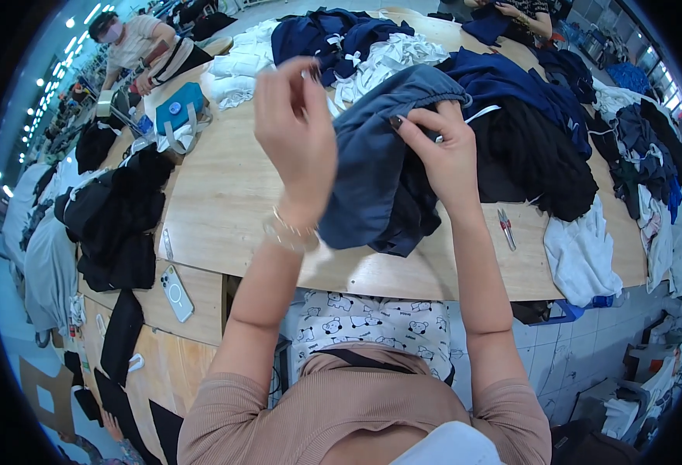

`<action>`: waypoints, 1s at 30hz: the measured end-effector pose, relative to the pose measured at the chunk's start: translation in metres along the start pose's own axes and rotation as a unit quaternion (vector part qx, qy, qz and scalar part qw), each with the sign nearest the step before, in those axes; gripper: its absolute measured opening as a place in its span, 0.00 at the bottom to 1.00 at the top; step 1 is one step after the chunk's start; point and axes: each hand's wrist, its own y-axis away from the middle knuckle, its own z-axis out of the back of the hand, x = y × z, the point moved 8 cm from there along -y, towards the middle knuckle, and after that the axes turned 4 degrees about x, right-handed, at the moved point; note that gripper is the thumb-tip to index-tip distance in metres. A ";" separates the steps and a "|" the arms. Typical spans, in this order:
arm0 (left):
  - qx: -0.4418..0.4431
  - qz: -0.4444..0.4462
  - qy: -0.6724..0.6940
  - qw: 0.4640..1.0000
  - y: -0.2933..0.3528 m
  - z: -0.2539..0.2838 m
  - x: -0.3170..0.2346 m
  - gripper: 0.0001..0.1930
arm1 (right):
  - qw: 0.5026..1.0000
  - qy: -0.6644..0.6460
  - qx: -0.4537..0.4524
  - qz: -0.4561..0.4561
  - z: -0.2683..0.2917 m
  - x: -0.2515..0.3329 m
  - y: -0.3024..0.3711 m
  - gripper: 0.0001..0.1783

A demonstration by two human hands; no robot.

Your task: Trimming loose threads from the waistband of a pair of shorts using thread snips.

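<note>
Garment hangs from right hand, gathered edge pinched between thumb and fingers; left hand beside it, fingers curled, grip unclear.

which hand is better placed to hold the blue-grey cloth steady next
The right hand, probably: its thumb and fingers grip the blue-grey cloth near the gathered edge. The left hand is raised, with no cloth visible in its fingers.

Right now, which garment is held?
The slate-blue garment with a gathered edge, held by the right hand; nearby black fabric and navy fabric lie on the table.
</note>
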 end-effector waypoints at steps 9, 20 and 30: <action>0.075 0.046 0.028 0.996 0.072 -0.038 -0.008 0.26 | 0.997 0.066 -0.037 0.008 -0.018 0.042 0.024 0.07; 0.281 0.366 0.463 0.757 0.072 -0.046 0.048 0.12 | 0.948 0.275 -0.024 0.157 0.019 0.037 0.030 0.25; 0.387 0.444 0.492 0.642 0.094 -0.057 0.049 0.11 | 0.984 0.125 0.078 0.101 0.017 0.042 0.036 0.20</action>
